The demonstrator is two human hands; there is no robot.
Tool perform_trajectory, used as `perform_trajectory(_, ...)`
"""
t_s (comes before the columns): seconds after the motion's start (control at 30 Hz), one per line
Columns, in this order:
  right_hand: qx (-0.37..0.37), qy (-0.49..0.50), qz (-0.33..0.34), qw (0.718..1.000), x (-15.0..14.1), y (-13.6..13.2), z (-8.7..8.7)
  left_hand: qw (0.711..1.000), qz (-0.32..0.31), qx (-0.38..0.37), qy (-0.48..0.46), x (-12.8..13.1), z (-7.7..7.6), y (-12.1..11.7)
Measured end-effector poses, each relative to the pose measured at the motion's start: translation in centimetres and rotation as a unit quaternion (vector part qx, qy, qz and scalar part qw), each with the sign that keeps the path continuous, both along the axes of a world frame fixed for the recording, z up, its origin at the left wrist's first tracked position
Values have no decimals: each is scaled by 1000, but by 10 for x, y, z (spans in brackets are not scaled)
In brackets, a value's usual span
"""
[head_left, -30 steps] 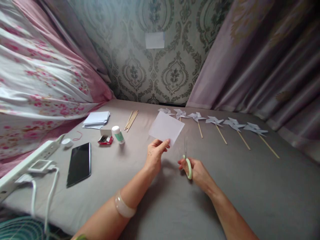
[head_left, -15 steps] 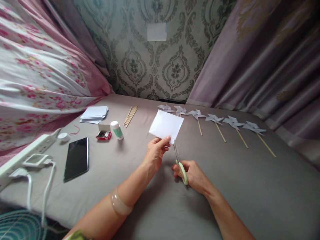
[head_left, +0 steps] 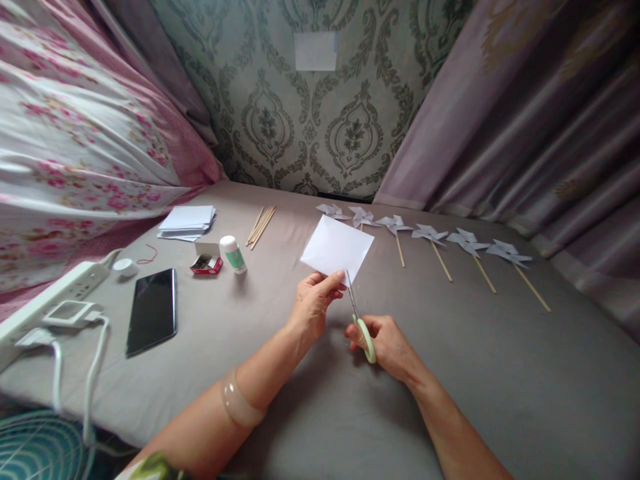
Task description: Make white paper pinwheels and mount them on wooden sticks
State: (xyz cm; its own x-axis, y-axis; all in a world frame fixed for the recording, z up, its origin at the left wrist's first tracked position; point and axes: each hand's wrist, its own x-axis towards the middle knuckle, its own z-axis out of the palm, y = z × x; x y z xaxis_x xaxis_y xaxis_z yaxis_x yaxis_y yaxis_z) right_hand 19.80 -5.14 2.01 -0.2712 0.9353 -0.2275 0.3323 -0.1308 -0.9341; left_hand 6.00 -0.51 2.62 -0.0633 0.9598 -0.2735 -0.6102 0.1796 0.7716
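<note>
A square sheet of white paper [head_left: 336, 245] is pinched at its near corner by my left hand [head_left: 316, 300], thumb on top. My right hand [head_left: 387, 343] grips a pair of scissors [head_left: 369, 341] with pale green handles. The scissor blades point away from me and meet the paper's near corner, right beside my left thumb. How far the blades have cut in cannot be made out. Both hands are above the grey cloth surface [head_left: 280, 373]. Beyond the paper, several white paper pinwheels [head_left: 429, 235] on wooden sticks lie in a row.
On the left are a stack of paper [head_left: 187, 220], thin wooden sticks [head_left: 261, 227], a glue bottle [head_left: 233, 255], a small red box [head_left: 207, 261], a white cap [head_left: 125, 268], a phone [head_left: 153, 310] and a power strip [head_left: 80, 283] with cables. Curtains [head_left: 500, 107] hang at the right.
The paper has turned slightly and shifted a little to the right. The scissor blades are a bit farther into its near corner. My view has tilted slightly downward.
</note>
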Motion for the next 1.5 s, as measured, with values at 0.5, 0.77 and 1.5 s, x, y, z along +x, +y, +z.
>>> perform_trajectory(0.5, 5, 1, -27, 1000, -2, 0, 2, 1000, 7, -2, -7, 1, 3, -2)
perform_trajectory(0.77, 11, -1, -30, 999, -1, 0, -1, 1000, 6, 2, -11, 1, 2, -2)
perform_trajectory(1.5, 12, -52, -64, 997, -5, 1, 0, 1000, 13, -3, -15, 2, 2, -1)
